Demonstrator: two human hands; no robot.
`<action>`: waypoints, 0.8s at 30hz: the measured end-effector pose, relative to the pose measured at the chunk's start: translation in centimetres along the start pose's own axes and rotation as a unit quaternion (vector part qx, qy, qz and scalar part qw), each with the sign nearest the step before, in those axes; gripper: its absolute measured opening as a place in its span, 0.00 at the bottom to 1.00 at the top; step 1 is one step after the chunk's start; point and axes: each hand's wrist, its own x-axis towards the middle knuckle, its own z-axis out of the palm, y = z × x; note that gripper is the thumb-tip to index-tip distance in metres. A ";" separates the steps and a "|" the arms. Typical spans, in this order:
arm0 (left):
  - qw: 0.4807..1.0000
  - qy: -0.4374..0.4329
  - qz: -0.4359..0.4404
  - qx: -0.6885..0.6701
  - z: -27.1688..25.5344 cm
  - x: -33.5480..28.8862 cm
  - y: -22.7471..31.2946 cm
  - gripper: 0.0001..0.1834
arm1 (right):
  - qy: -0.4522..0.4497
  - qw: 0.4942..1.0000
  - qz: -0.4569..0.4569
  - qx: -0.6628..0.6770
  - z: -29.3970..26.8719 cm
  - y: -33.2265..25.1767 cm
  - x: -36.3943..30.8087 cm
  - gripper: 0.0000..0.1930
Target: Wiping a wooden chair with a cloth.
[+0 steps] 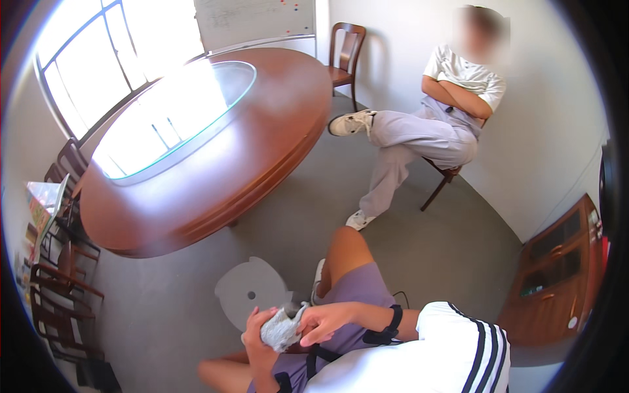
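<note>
In front of my lap is a light grey, crumpled, fuzzy cloth (280, 333). My left hand (256, 333) is wrapped round its left side, thumb near the top. A small dark rounded part shows at the cloth's upper edge; what it belongs to I cannot make out. My right hand (325, 322) is at the right side of the cloth, with its fingers bent and the fingertips gripping the cloth's edge. Just beyond my hands lies a flat grey stool top (244, 283) with a rounded outline and a dark round spot in the middle.
A large round wooden table (262, 164) with a glass turntable (226, 121) stands ahead on the left. Opposite sits a person (426, 124) with arms folded and legs crossed. A wooden cabinet (557, 262) is at the right, several dark chairs (62, 281) at the left.
</note>
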 end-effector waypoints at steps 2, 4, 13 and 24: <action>0.987 -0.024 -0.107 -0.117 -0.7 0.2 1.9 0.30 | 0.005 0.997 -0.030 -0.075 0.4 -0.6 0.0 0.17; 0.939 -0.095 -0.221 -0.246 -1.3 -0.5 1.2 0.36 | 0.013 0.958 -0.092 -0.270 0.3 -0.5 -0.1 0.16; 0.873 -0.007 -0.135 -0.468 -2.4 -3.8 -1.7 0.47 | 0.101 0.842 -0.151 -0.508 1.9 2.2 0.7 0.12; 0.920 -0.046 -0.012 -0.389 -2.6 -1.3 0.1 0.38 | 0.136 0.731 -0.241 -0.624 2.2 1.3 1.0 0.12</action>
